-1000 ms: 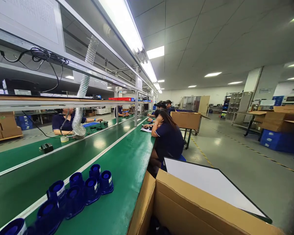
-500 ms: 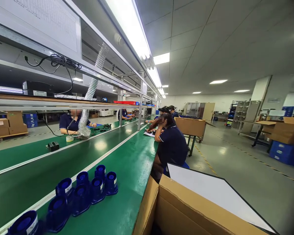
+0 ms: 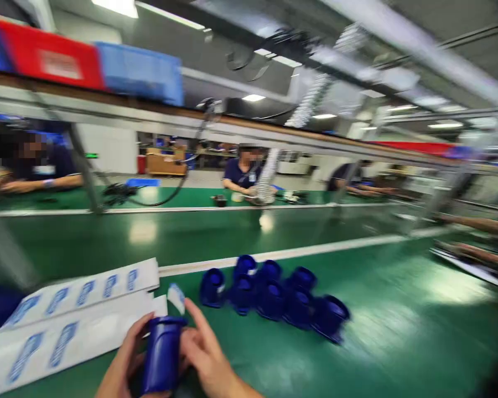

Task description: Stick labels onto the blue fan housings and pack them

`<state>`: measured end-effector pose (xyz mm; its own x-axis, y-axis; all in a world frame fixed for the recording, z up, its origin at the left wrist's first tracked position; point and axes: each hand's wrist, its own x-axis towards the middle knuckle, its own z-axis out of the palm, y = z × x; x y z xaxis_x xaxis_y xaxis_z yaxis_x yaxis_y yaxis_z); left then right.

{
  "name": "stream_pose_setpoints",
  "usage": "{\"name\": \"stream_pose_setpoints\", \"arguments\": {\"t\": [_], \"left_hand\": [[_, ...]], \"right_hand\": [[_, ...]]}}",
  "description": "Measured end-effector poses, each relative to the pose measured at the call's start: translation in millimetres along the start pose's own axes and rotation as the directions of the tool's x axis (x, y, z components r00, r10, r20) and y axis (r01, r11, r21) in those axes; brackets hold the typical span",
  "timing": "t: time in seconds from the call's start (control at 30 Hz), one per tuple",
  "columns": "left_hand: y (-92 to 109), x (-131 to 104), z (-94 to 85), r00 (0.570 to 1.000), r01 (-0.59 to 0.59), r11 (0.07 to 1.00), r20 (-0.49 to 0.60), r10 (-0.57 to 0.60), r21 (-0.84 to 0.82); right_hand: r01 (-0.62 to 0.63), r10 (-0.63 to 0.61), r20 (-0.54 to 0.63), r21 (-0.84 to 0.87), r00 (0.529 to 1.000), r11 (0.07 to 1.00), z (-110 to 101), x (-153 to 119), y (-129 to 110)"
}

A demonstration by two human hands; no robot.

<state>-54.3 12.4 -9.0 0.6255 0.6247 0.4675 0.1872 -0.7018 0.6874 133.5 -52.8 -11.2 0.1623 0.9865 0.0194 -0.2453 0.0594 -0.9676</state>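
Note:
A dark blue cylindrical part (image 3: 161,356) stands upright in my left hand (image 3: 122,359), whose fingers wrap round its left side. My right hand (image 3: 209,354) is at the part's right side, with a small white label (image 3: 176,299) on its raised index fingertip, just above the part's rim. On the left lie white sheets (image 3: 103,326) of labels with blue print. Several similar blue parts (image 3: 269,298) stand grouped on the green table (image 3: 382,331) beyond my right hand.
A conveyor strip (image 3: 199,232) runs behind the blue parts. Overhead, a shelf holds a red bin (image 3: 50,55) and a light blue bin (image 3: 139,72). A flexible silver duct (image 3: 269,177) hangs near a seated person (image 3: 243,171). Another person's arms show at the right edge.
The view has swung left from along the table to across it. Both my hands, the held blue part, the small label and the label sheets have come into view.

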Motion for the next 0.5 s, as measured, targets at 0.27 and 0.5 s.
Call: {"name": "stream_pose_setpoints", "arguments": {"t": [0.27,0.5], "left_hand": [[6,6,4.1,0.956,0.283,0.635,0.159,-0.246,-0.719],[-9,-6,12.4,0.972,0.234,0.619,0.161,-0.171,-0.75]], "right_hand": [[-0.032,0.032,-0.001,0.092,0.999,0.995,-11,-4,-9],[-0.056,0.058,-0.063,0.029,0.996,0.998,-8,-3,0]]}}
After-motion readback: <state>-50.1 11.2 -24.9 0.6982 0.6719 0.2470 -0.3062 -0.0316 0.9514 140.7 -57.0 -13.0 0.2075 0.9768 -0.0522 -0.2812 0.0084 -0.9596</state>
